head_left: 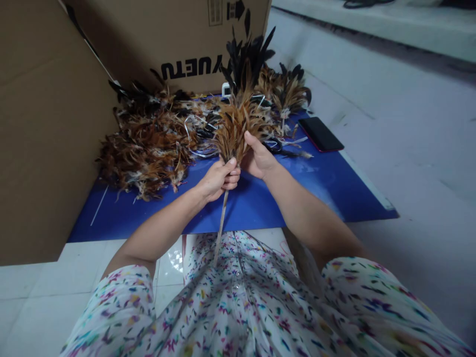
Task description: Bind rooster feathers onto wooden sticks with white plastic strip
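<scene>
A feather duster [240, 119] with brown lower feathers and long black tips stands upright in front of me, tilted slightly right. Its thin wooden stick [222, 223] slants down toward my shirt. My left hand [221, 179] is closed around the stick just below the feathers, thumb on top. Against the right side of the lower feathers lies my right hand [258, 158], its thumb up along them; its other fingers are partly hidden behind the feathers, which it appears to cup. A large heap of loose brown and black feathers [148, 141] lies to the left.
Everything rests on a blue tabletop [256, 208]. At right are a dark phone [322, 134], another feather bundle [288, 96] and black-handled scissors [274, 145]. White ties [188, 130] lie among the feathers. Cardboard boxes [44, 124] stand left and behind; a pale wall [401, 119] bounds the right.
</scene>
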Action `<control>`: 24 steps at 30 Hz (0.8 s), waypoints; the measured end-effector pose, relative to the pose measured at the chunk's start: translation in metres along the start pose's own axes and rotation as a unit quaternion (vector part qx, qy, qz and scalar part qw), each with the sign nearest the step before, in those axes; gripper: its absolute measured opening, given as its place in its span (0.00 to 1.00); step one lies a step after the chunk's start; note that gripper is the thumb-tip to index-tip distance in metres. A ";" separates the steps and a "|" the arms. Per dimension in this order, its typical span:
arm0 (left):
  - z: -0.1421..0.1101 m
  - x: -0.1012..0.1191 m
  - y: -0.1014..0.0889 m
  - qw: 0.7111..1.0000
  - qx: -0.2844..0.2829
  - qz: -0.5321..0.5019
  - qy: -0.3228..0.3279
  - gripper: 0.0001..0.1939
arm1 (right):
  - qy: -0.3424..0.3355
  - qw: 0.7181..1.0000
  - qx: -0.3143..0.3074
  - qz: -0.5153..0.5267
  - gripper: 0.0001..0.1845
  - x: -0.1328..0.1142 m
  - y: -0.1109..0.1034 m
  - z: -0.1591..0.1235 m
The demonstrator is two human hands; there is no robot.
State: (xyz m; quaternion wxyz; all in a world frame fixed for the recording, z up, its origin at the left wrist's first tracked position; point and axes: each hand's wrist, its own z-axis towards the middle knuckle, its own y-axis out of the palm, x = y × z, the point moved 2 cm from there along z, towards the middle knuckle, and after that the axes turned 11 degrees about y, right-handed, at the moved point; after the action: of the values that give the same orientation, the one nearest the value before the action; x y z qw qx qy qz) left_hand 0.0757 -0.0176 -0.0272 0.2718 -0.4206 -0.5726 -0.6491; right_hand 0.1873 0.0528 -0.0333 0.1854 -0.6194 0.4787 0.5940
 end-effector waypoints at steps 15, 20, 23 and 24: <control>0.001 0.015 -0.005 0.996 0.069 0.049 0.020 0.20 | -0.026 0.992 0.051 0.116 0.29 -0.019 -0.015 0.006; 0.005 0.016 -0.010 0.993 0.098 0.064 0.019 0.17 | -0.069 0.981 0.160 0.083 0.31 -0.022 -0.027 0.008; 0.007 0.011 -0.013 0.992 0.118 0.054 0.001 0.18 | -0.121 0.963 0.231 0.065 0.28 -0.026 -0.032 0.007; 0.008 0.009 -0.014 0.992 0.119 0.048 -0.008 0.18 | -0.145 0.955 0.250 0.059 0.26 -0.027 -0.033 0.006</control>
State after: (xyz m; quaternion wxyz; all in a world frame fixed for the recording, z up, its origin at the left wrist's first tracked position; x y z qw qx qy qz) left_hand 0.0614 -0.0059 -0.0270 0.3461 -0.4173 -0.6273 -0.5591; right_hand 0.2153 0.0830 -0.0211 0.3665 -0.4312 0.6156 0.5484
